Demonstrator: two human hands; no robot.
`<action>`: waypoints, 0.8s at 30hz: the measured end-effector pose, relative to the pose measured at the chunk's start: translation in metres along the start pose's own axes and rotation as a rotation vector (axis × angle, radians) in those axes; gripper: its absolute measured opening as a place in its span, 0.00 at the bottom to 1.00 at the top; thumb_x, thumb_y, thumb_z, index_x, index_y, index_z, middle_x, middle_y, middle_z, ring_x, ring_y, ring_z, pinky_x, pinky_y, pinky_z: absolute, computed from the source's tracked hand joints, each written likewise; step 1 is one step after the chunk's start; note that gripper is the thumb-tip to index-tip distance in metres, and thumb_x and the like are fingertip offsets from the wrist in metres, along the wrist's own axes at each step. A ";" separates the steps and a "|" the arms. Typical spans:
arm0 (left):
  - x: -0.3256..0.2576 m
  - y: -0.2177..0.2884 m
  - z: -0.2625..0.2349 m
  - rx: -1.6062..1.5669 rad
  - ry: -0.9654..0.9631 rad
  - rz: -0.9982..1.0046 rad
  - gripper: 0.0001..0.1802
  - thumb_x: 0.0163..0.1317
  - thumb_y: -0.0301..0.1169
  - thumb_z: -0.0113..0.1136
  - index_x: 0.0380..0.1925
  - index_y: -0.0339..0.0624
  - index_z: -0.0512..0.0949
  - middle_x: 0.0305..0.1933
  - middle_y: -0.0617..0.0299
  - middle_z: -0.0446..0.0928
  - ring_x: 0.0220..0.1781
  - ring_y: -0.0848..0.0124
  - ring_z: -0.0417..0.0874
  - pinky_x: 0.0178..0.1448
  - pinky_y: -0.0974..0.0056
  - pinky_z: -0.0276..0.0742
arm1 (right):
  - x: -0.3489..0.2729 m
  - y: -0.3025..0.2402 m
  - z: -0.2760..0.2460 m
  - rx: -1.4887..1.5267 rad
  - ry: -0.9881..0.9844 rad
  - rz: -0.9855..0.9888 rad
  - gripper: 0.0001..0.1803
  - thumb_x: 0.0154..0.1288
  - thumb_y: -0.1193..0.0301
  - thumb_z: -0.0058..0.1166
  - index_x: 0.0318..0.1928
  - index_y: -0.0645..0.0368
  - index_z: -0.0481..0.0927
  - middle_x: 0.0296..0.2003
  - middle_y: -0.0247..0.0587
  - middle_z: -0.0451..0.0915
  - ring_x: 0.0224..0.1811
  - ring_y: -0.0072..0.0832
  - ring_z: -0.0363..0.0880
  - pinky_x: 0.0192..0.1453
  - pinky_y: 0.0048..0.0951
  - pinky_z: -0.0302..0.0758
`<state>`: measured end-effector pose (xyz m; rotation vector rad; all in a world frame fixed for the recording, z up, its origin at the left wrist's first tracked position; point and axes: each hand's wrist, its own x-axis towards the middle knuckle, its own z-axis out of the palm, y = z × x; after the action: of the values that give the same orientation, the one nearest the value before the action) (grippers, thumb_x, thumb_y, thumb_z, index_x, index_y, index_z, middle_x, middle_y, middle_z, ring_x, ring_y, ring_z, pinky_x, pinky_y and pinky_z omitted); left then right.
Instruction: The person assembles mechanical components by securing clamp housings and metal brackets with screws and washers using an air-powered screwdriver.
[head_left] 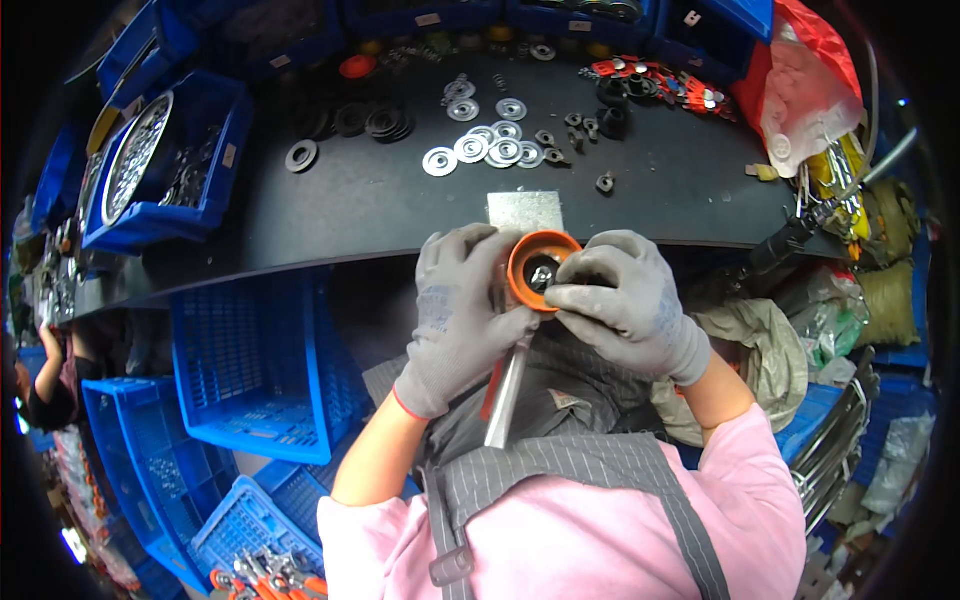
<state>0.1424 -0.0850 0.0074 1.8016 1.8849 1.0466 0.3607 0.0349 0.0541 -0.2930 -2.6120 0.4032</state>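
Note:
Both my hands wear grey gloves and meet over my lap, just off the near edge of the workbench. My left hand (452,305) is closed round the left side of an orange round cup-shaped part (516,284), its open mouth facing up. Inside the cup sits a dark piece with a shiny metal centre (542,274). My right hand (622,300) has its fingers bent and closed on the cup's right rim; whether they also pinch a small piece is hidden. Below the cup hangs a flat silver metal bar (508,395), with a red strip beside it.
On the black workbench (390,215) lie a metal block (525,210), silver discs (472,149), black rings (385,122), small metal fittings (605,183) and red parts (650,80). Blue bins (165,222) stand left. Blue crates (250,440) sit below. Another person's arm (50,365) shows far left.

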 end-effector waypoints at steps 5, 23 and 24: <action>0.003 0.004 -0.001 -0.022 0.040 0.108 0.63 0.48 0.54 0.84 0.79 0.30 0.70 0.71 0.41 0.76 0.76 0.40 0.74 0.85 0.31 0.58 | 0.000 -0.003 -0.006 -0.023 -0.142 0.010 0.14 0.63 0.64 0.76 0.49 0.46 0.92 0.53 0.35 0.87 0.63 0.46 0.84 0.61 0.49 0.80; 0.021 0.003 0.009 -0.013 0.028 0.073 0.50 0.48 0.53 0.89 0.70 0.46 0.82 0.77 0.33 0.72 0.81 0.32 0.68 0.86 0.33 0.60 | 0.044 0.168 -0.004 -0.297 0.186 0.235 0.25 0.72 0.72 0.62 0.69 0.53 0.86 0.72 0.50 0.81 0.71 0.54 0.81 0.73 0.50 0.80; 0.020 0.002 0.010 -0.049 0.021 0.084 0.51 0.47 0.54 0.89 0.71 0.45 0.81 0.76 0.34 0.72 0.81 0.34 0.69 0.85 0.33 0.61 | 0.044 0.182 -0.001 -0.411 0.078 0.277 0.24 0.72 0.71 0.62 0.67 0.52 0.87 0.70 0.48 0.82 0.70 0.52 0.82 0.71 0.51 0.82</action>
<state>0.1476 -0.0634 0.0065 1.8636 1.7926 1.1345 0.3474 0.2175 0.0133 -0.7953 -2.5641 -0.0633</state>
